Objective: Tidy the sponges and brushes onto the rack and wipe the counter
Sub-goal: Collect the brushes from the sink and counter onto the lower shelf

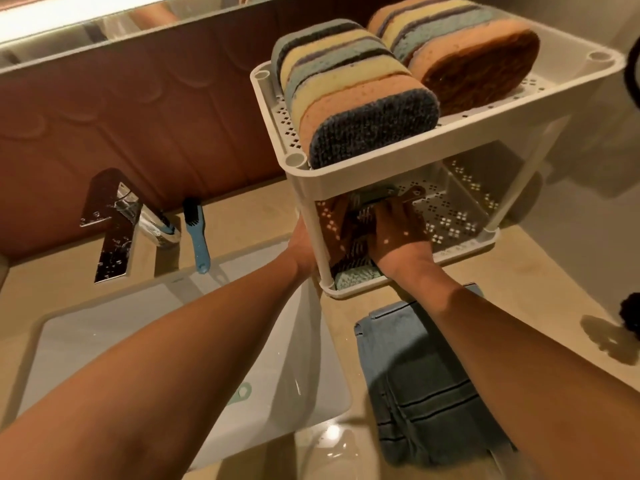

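Observation:
A white two-tier rack (391, 176) stands on the counter to the right of the sink. Its top shelf holds two rows of upright sponges (349, 95), coloured orange, yellow and blue with dark scrub faces. My right hand (394, 225) reaches into the lower shelf and grips a dark-bristled brush (356, 216) with a brown handle end (414, 194). A teal scrub pad (356, 277) lies at that shelf's front edge. My left hand (302, 242) is against the rack's left side, its fingers hidden behind the corner post. A blue-handled brush (197, 233) lies on the counter beside the tap.
A folded blue-grey towel (419, 375) lies on the beige counter (540, 282) in front of the rack. The white sink (301, 344) is at lower left, with a chrome tap (117, 220) behind it. A dark object (630, 315) sits at the right edge. A brown wall runs along the back.

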`<state>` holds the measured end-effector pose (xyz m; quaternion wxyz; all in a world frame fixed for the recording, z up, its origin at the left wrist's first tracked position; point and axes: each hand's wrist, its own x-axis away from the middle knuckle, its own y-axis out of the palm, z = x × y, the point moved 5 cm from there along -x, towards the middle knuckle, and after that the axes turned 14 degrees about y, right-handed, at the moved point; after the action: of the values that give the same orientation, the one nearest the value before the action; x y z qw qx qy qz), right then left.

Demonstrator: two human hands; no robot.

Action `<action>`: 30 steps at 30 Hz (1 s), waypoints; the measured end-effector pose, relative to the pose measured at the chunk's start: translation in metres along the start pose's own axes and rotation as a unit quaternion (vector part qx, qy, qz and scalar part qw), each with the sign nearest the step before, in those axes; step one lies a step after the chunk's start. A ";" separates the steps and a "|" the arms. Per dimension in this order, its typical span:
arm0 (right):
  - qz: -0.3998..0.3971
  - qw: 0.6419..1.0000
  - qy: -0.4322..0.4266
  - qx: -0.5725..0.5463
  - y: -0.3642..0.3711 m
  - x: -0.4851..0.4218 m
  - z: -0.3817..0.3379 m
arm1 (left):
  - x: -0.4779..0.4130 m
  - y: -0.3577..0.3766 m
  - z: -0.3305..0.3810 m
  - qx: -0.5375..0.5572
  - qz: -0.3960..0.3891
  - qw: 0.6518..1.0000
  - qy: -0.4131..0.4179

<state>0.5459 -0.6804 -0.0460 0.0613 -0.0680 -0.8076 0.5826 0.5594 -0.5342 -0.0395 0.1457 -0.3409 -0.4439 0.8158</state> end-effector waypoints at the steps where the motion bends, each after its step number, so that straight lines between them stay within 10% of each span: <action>1: -0.007 1.000 0.001 -0.010 0.002 0.002 0.001 | 0.001 0.000 0.002 -0.007 -0.014 1.000 0.006; 13: -0.040 0.998 0.015 -0.053 0.004 0.010 0.005 | -0.001 0.019 -0.002 -0.108 -0.109 0.988 0.018; 21: -0.059 0.998 0.012 -0.027 0.013 0.003 0.007 | 0.005 0.012 -0.011 0.023 -0.019 0.998 -0.047; 30: -0.035 0.998 0.022 -0.045 0.007 0.007 0.006 | 0.006 0.016 -0.010 -0.141 -0.048 0.988 -0.035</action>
<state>0.5380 -0.6830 -0.0541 0.0968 -0.0551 -0.8331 0.5418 0.5635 -0.5334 -0.0586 0.1191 -0.3081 -0.5752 0.7483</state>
